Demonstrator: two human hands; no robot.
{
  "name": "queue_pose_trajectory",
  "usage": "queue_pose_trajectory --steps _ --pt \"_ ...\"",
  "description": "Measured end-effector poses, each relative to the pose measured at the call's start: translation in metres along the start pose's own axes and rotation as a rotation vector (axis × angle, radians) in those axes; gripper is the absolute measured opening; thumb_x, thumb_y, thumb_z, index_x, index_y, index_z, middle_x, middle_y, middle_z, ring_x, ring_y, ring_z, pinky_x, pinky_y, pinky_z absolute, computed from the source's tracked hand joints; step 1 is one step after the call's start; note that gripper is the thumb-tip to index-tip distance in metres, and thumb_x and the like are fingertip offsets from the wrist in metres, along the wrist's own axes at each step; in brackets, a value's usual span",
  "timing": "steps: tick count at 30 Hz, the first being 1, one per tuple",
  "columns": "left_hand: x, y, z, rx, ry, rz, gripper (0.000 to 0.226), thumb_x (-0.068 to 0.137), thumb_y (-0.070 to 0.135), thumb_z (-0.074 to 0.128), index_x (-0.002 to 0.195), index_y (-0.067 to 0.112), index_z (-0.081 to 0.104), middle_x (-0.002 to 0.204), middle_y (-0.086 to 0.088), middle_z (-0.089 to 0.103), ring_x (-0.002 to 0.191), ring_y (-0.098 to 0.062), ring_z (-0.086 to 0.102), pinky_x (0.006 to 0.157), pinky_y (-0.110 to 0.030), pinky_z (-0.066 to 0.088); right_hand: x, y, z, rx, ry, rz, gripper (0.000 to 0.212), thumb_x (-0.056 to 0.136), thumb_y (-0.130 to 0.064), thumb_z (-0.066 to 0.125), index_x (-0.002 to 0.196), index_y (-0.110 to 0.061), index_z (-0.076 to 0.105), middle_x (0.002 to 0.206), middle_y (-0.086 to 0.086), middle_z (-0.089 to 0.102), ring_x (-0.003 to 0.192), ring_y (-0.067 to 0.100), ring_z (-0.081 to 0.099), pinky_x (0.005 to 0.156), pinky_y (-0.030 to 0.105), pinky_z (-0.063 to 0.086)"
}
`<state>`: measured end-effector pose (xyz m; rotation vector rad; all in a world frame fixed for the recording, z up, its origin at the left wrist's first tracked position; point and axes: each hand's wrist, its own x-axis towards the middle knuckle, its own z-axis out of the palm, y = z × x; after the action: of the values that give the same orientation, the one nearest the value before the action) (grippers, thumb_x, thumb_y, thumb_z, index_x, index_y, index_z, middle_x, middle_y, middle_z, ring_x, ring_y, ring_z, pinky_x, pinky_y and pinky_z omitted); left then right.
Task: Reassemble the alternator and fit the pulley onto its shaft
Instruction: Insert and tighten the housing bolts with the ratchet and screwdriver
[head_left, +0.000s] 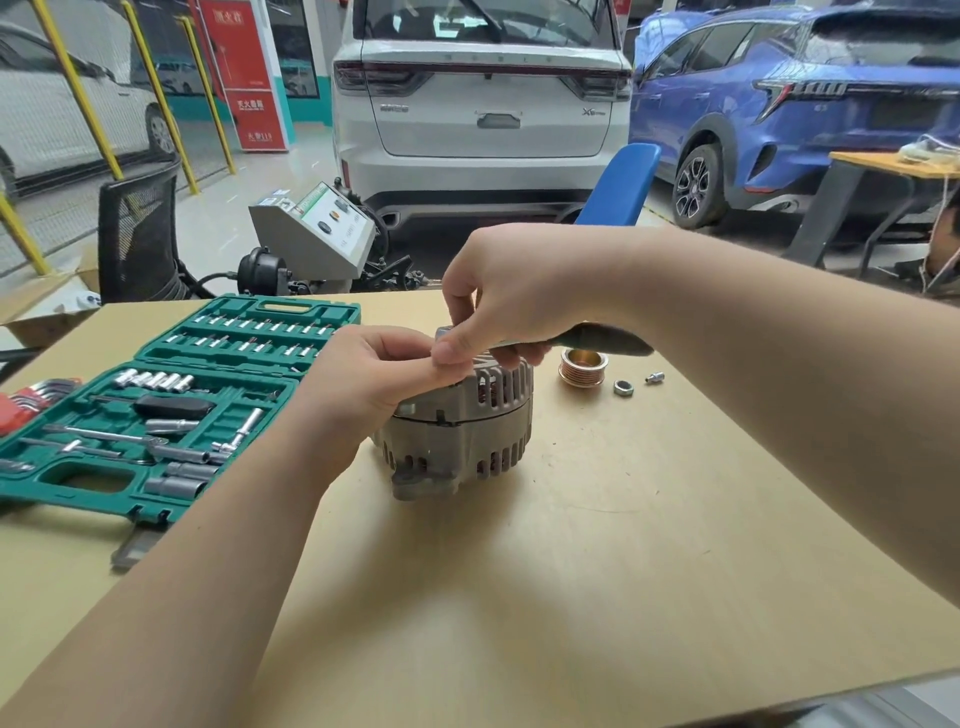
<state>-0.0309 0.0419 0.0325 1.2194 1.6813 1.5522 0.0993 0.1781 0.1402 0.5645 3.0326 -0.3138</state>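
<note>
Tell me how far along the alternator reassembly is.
Done: the alternator housing halves sit joined on the table. In hand: the right hand holds a ratchet on top of it while the left hand steadies the housing. Left: the pulley, nut and small bolt lie loose beside it, unfitted.

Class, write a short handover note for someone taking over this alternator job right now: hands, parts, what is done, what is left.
Left hand: steadies the top of the alternator, which stands on the table.
Right hand: holds the ratchet at its head, over the housing top.
Pulley, nut and a small bit lie loose on the table to the right of the alternator.
Socket set is open on the left.
Done: housing halves look joined.
Left: finish tightening, then fit pulley and nut.
</note>
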Motion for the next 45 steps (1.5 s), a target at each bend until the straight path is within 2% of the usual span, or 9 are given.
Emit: queue_pose_trajectory --steps 6,15,19,25,30,33,36,40,45 --pt "0.001 -0.001 -0.004 -0.028 -0.028 -0.014 0.047 0.064 0.055 0.091 0.096 0.021 0.088 0.098 -0.009 0.083 0.097 -0.018 0.075 0.101 -0.045 0.051 -0.006 0.005 -0.004 0.085 -0.001 -0.089 0.023 0.084 -0.055 0.080 0.103 -0.043 0.077 0.087 -0.022 0.077 0.079 0.004 0.073 0.069 0.029 0.059" --pt "0.001 -0.001 -0.002 -0.009 -0.029 0.004 0.039 0.069 0.044 0.091 0.099 0.020 0.088 0.103 -0.013 0.082 0.110 -0.027 0.076 0.114 -0.048 0.050 -0.005 -0.006 0.004 -0.099 0.085 -0.043 0.039 0.091 -0.058 0.069 0.079 -0.021 0.076 0.060 -0.010 0.073 0.048 0.000 0.065 0.051 0.023 0.042" --pt "0.000 0.000 -0.004 -0.024 -0.038 -0.022 0.046 0.063 0.052 0.089 0.097 0.020 0.088 0.100 -0.009 0.083 0.101 -0.019 0.075 0.106 -0.048 0.050 -0.009 0.000 -0.004 0.036 0.023 -0.070 0.022 0.090 -0.057 0.073 0.105 -0.041 0.077 0.087 -0.018 0.077 0.074 0.001 0.070 0.063 0.025 0.051" --pt "0.001 -0.003 -0.006 -0.010 -0.035 0.011 0.038 0.067 0.044 0.091 0.097 0.021 0.088 0.097 -0.008 0.083 0.096 -0.017 0.077 0.094 -0.034 0.056 -0.002 -0.002 0.010 -0.136 0.117 0.040 0.055 0.084 -0.069 0.069 0.067 -0.017 0.070 0.057 -0.004 0.070 0.054 0.011 0.067 0.048 0.023 0.040" --pt "0.002 -0.005 -0.009 -0.052 -0.051 0.024 0.026 0.070 0.033 0.093 0.092 0.019 0.088 0.093 -0.007 0.083 0.086 -0.012 0.079 0.072 -0.013 0.055 -0.010 0.001 0.012 0.029 0.108 0.007 0.037 0.079 -0.066 0.078 0.080 -0.030 0.066 0.072 -0.007 0.070 0.069 0.015 0.069 0.056 0.033 0.053" --pt "0.001 -0.005 -0.007 -0.045 -0.029 0.024 0.039 0.062 0.046 0.094 0.092 0.021 0.088 0.092 -0.008 0.083 0.087 -0.012 0.077 0.078 -0.019 0.055 -0.011 0.006 0.016 0.151 0.098 -0.012 0.028 0.086 -0.059 0.077 0.088 -0.033 0.066 0.072 -0.010 0.068 0.066 0.010 0.070 0.058 0.031 0.059" --pt "0.002 -0.005 -0.004 -0.026 0.003 0.017 0.045 0.061 0.050 0.093 0.092 0.018 0.088 0.095 -0.018 0.080 0.090 -0.017 0.072 0.090 -0.040 0.050 -0.009 0.001 0.011 0.034 0.137 -0.085 0.022 0.088 -0.056 0.076 0.092 -0.036 0.069 0.068 -0.025 0.062 0.058 -0.004 0.057 0.045 0.013 0.035" --pt "0.002 -0.005 -0.001 -0.005 0.023 -0.002 0.046 0.064 0.057 0.091 0.095 0.023 0.088 0.100 -0.012 0.082 0.108 -0.031 0.074 0.112 -0.060 0.047 -0.008 -0.002 0.002 -0.080 0.105 -0.130 0.018 0.092 -0.058 0.070 0.095 -0.041 0.072 0.087 -0.018 0.064 0.074 0.000 0.058 0.058 0.024 0.037" --pt "0.002 -0.003 -0.003 -0.020 -0.015 -0.011 0.045 0.068 0.056 0.090 0.098 0.024 0.088 0.101 -0.008 0.083 0.108 -0.027 0.076 0.112 -0.058 0.050 -0.012 0.003 -0.002 -0.041 0.074 -0.102 0.017 0.096 -0.057 0.065 0.098 -0.044 0.076 0.077 -0.026 0.069 0.071 -0.008 0.063 0.059 0.020 0.042"
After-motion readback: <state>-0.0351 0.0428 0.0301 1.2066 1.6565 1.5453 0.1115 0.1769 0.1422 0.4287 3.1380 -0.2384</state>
